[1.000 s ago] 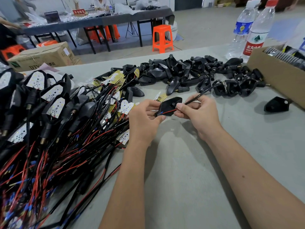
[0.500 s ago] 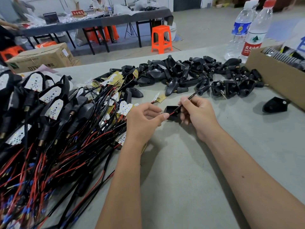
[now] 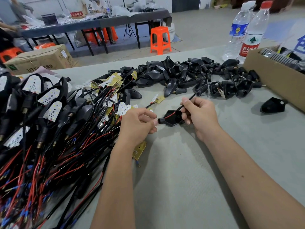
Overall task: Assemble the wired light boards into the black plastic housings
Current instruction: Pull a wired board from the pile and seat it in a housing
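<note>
The cardboard carton [image 3: 39,61] reads "DTY"; the red-labelled bottle [image 3: 253,32] reads "农夫山泉".

At the upper right of my view two clear water bottles [image 3: 245,30] stand together on my grey table [image 3: 181,162], just beside an open cardboard box [image 3: 270,78] at the right edge. An orange plastic stool [image 3: 159,40] sits on the floor at top centre, near a long dark table [image 3: 99,24]. A printed carton [image 3: 41,58] lies at upper left.
</note>
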`<state>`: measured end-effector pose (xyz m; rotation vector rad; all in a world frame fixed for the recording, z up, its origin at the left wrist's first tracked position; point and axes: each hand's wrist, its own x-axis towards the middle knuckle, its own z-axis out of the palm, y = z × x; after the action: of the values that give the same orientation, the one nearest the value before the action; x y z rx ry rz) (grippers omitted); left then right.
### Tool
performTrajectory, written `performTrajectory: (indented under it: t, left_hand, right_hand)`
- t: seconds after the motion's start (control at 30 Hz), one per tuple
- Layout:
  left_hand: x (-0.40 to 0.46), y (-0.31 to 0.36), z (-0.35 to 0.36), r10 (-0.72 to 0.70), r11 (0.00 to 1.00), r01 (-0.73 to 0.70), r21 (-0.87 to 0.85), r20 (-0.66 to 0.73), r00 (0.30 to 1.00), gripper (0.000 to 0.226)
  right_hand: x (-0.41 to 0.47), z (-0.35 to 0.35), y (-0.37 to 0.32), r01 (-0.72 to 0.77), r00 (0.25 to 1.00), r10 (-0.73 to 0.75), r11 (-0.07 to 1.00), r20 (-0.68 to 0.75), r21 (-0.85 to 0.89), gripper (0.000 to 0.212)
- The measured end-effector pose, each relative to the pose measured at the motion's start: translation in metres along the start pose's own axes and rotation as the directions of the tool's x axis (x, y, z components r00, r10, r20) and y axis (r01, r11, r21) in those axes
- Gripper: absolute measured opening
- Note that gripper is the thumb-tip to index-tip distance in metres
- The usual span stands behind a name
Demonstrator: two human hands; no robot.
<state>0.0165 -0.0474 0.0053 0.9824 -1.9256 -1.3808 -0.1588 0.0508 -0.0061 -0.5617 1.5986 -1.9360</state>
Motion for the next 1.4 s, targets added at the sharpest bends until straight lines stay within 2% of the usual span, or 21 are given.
performTrajectory:
  t: [0.13, 0.27, 0.47, 0.6, 0.73, 0.93, 1.2, 1.4]
  left_hand:
    - [0.001, 0.004, -0.008, 0.038, 0.999, -0.037, -0.040, 0.022, 0.999, 0.013]
    - [-0.001, 0.009, -0.014, 0.061, 0.996, -0.053, -0.074, 0.106, 0.993, 0.014]
    - [-0.007, 0.013, -0.020, 0.023, 0.995, 0.005, -0.099, 0.278, 0.960, 0.011]
    - [-0.010, 0.013, -0.021, -0.038, 0.997, 0.061, -0.056, 0.347, 0.937, 0.010]
    - [-0.007, 0.009, -0.020, -0.117, 0.989, 0.088, 0.116, 0.269, 0.956, 0.010]
    - [-0.002, 0.007, -0.004, -0.051, 0.965, -0.009, 0.263, 0.222, 0.974, 0.010]
    - [-0.004, 0.014, -0.014, -0.014, 1.000, 0.008, 0.021, 0.322, 0.946, 0.005]
    - [-0.006, 0.014, -0.018, -0.013, 0.996, -0.015, 0.093, 0.300, 0.954, 0.007]
  right_hand:
    - [0.001, -0.001, -0.002, -0.004, 1.000, 0.005, 0.998, -0.021, 0.061, 0.021]
    - [0.001, -0.003, -0.005, -0.045, 0.999, 0.048, 0.991, -0.018, 0.129, 0.021]
    - [0.002, -0.006, -0.008, -0.055, 0.998, 0.062, 0.982, -0.033, 0.179, 0.021]
    - [0.000, -0.005, -0.008, -0.052, 0.998, 0.056, 0.983, -0.021, 0.179, 0.022]
    - [0.002, -0.009, -0.010, -0.045, 0.998, 0.054, 0.964, -0.029, 0.262, 0.019]
    - [0.000, -0.004, -0.005, -0.002, 1.000, 0.004, 0.990, -0.015, 0.142, 0.020]
    - [0.001, -0.006, -0.008, -0.040, 0.997, 0.056, 0.968, -0.059, 0.247, 0.022]
    - [0.003, -0.009, -0.007, -0.054, 0.997, 0.066, 0.969, -0.041, 0.241, 0.019]
